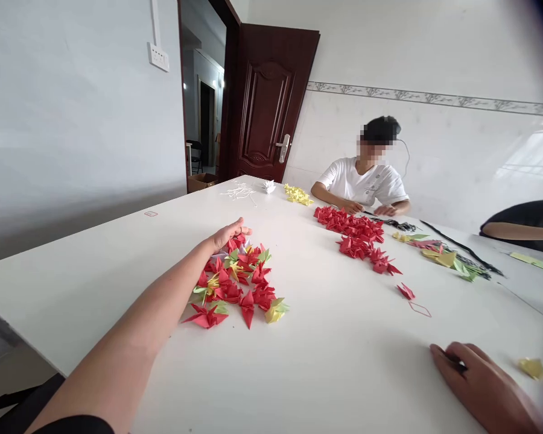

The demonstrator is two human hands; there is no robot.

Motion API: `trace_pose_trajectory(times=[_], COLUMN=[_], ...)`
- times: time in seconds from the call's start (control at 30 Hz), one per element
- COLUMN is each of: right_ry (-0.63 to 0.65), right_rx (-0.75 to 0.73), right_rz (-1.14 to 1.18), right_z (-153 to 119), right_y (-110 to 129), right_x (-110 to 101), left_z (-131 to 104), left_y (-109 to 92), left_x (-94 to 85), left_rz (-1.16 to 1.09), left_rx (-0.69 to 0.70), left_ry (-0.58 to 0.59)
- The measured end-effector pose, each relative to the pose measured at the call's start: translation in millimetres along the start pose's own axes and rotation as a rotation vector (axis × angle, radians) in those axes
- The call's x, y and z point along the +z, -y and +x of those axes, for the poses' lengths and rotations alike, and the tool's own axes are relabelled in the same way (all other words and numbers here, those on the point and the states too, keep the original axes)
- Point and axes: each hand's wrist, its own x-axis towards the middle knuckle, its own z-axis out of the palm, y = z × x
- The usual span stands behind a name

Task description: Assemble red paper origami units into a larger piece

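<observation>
My left hand (230, 234) reaches to the far edge of a pile of folded paper cranes (247, 304). Its visible fingers are stretched out, touching or just above the far cranes; its underside is hidden. Red cranes make up most of the pile, mixed with yellow, green and a few pale ones. Low on the right, my right hand (489, 380) rests on the white table (326, 361) with curled fingers. Something dark shows between thumb and fingers, too small to name. A yellow folded paper piece (531, 367) lies to the right of that hand.
Across the table sits a person in a white shirt (366, 181), hands at black cords (400, 225). Red cranes (355, 229) lie before them, yellow ones (297, 194) to their left in view. White strings (239, 191) lie farther left; a single red crane (406, 292) is nearer.
</observation>
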Motion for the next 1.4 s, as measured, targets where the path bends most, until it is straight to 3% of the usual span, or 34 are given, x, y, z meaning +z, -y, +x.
trace_pose_trajectory(times=[0.13,0.4,0.7,0.8,0.93,1.03,1.1,1.17,1.27,1.4], right_ry=[0.037,0.012,0.029,0.038,0.051,0.068,0.076,0.078,0.056,-0.006], right_rx=[-0.029,-0.054,-0.071,-0.077,-0.079,-0.065,-0.066,-0.082,-0.105,-0.122], right_rz=[0.014,0.055,0.115,0.136,0.157,0.179,0.194,0.21,0.215,0.192], right_z=[-4,-12,-11,-10,-9,-8,-8,-8,-10,-14], right_y=[10,24,25,23,20,19,18,19,19,21], right_x=[-10,-21,-29,-29,-31,-32,-33,-34,-35,-36], left_z=[10,27,44,40,13,-42,-91,-138,-186,-197], left_y=[-13,-48,-78,-89,-98,-93,-82,-66,-48,-46], left_x=[46.6,140.9,217.2,217.6,173.0,133.9,122.5,126.6,152.3,192.1], left_rz=[-0.061,-0.102,-0.095,-0.053,0.047,0.124,0.159,0.256,0.45,0.64], left_rx=[0.095,0.17,0.201,0.184,0.127,0.121,0.132,0.178,0.302,0.528], left_ry=[0.14,0.265,0.318,0.312,0.225,0.118,0.087,0.101,0.198,0.172])
